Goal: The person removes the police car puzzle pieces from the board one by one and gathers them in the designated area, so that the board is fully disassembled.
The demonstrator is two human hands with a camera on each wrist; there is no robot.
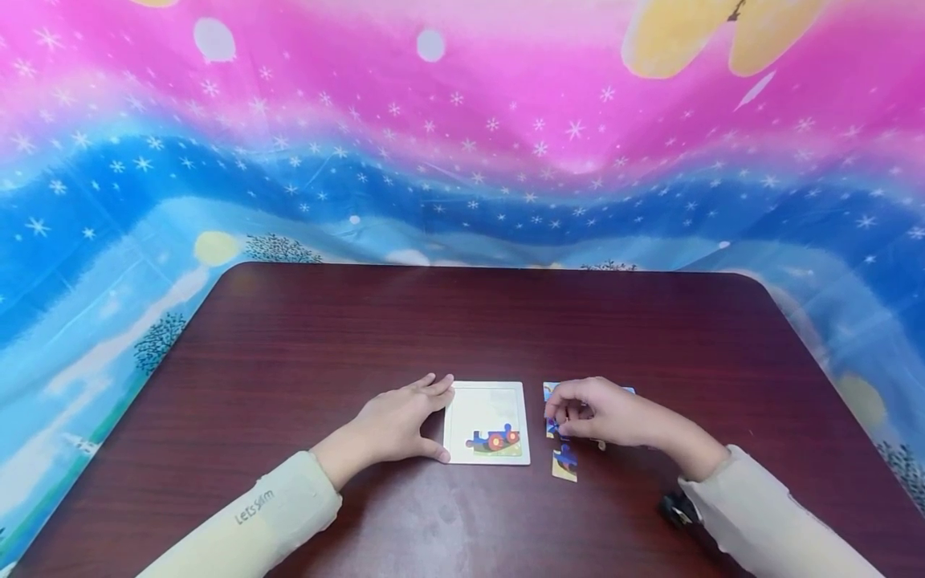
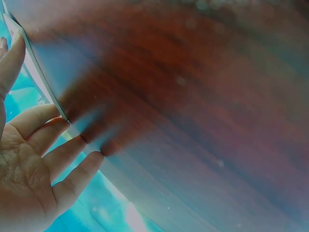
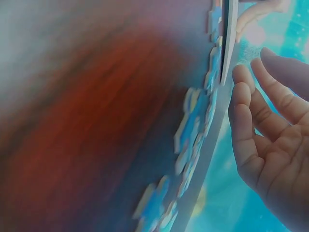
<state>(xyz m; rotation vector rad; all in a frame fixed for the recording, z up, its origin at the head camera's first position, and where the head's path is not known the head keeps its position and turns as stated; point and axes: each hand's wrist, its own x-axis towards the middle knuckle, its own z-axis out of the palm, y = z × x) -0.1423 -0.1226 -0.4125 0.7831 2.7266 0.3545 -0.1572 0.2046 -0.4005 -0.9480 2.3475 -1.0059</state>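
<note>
A white square puzzle tray [image 1: 526, 425] lies on the table, with joined picture pieces [image 1: 499, 441] showing red wheels in its lower right part. Along the tray's left edge, my left hand [image 1: 401, 417] rests with fingers and thumb spread. In the left wrist view its fingertips touch the tray's edge. To the right of the tray, my right hand [image 1: 603, 409] hovers over loose puzzle pieces, fingers bent, partly covering them. Nothing shows between those fingers in the right wrist view, where several blue pieces [image 3: 190, 118] lie nearby. One loose piece [image 1: 565, 466] lies nearer the front.
The dark reddish-brown table [image 1: 433, 321] has rounded far corners. Behind it hangs a pink and blue patterned cloth [image 1: 462, 193]. A black object [image 1: 677, 510] shows by the right sleeve cuff.
</note>
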